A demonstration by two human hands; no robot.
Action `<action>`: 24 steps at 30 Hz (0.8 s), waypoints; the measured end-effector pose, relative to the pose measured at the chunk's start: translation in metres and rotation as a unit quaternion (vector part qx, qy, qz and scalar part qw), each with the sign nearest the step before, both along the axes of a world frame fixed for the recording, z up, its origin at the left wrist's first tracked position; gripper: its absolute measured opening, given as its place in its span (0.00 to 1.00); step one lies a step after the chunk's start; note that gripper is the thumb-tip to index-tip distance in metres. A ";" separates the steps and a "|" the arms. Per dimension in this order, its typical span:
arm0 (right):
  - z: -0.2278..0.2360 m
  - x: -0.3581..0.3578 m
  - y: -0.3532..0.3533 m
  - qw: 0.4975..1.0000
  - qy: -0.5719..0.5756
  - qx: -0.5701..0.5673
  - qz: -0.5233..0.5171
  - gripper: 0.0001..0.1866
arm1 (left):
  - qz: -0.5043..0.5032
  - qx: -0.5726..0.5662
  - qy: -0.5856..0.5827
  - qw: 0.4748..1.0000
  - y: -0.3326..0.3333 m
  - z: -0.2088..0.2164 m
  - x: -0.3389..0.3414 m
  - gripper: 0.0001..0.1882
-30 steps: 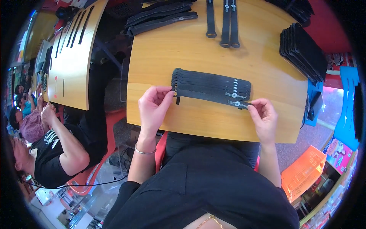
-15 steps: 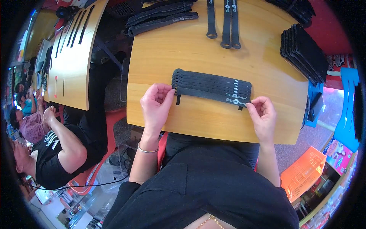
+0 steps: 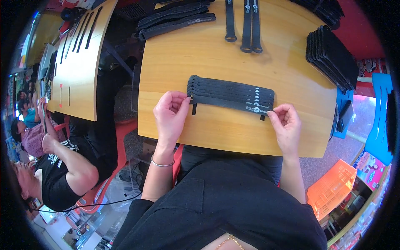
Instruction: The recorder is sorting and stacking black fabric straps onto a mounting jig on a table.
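Observation:
In front of me several black hook-and-loop straps (image 3: 225,95) lie overlapped in a neat fanned row on the wooden table (image 3: 175,125). White print runs near their right ends. My left hand (image 3: 170,110) pinches the left end of the nearest strap between thumb and fingers. At its right end, my right hand (image 3: 285,125) pinches the corner the same way. Two short black strips (image 3: 194,109) poke out from beneath the row, one by each end.
Loose straps (image 3: 246,29) with looped ends lie at the far edge. Stacked straps (image 3: 177,21) sit far left, another fanned bundle (image 3: 331,58) at right. An orange crate (image 3: 332,189) stands lower right. A co-worker (image 3: 68,166) sits left beside another table (image 3: 79,79).
My hands and the strap row stay almost in place. At the left, the co-worker's arms have shifted, and a hand now holds up a thin dark strip.

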State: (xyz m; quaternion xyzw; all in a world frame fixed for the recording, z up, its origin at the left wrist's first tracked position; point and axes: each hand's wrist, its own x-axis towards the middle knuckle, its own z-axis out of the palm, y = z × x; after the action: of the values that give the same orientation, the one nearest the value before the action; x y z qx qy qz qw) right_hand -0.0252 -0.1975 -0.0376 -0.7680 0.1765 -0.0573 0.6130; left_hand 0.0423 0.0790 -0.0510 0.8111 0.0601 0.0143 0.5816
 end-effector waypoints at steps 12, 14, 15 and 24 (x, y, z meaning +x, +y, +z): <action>0.001 0.001 -0.001 1.000 0.013 -0.016 -0.014 0.09 | 0.006 0.008 0.012 1.000 -0.005 0.004 -0.001 0.03; 0.001 0.002 0.000 1.000 0.012 -0.017 -0.019 0.09 | 0.006 0.012 0.016 1.000 -0.005 0.005 -0.002 0.03; 0.002 0.002 0.000 0.999 0.018 -0.021 -0.016 0.09 | 0.006 0.015 0.017 1.000 -0.005 0.005 -0.002 0.03; 0.001 0.002 0.001 0.999 0.024 -0.040 -0.025 0.10 | 0.008 0.008 0.017 1.000 -0.007 0.004 -0.003 0.04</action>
State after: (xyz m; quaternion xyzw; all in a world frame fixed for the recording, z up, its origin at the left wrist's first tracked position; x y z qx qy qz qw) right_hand -0.0231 -0.1965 -0.0365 -0.7883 0.2077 -0.0614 0.5759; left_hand 0.0395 0.0716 -0.0465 0.8154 0.0761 0.0053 0.5739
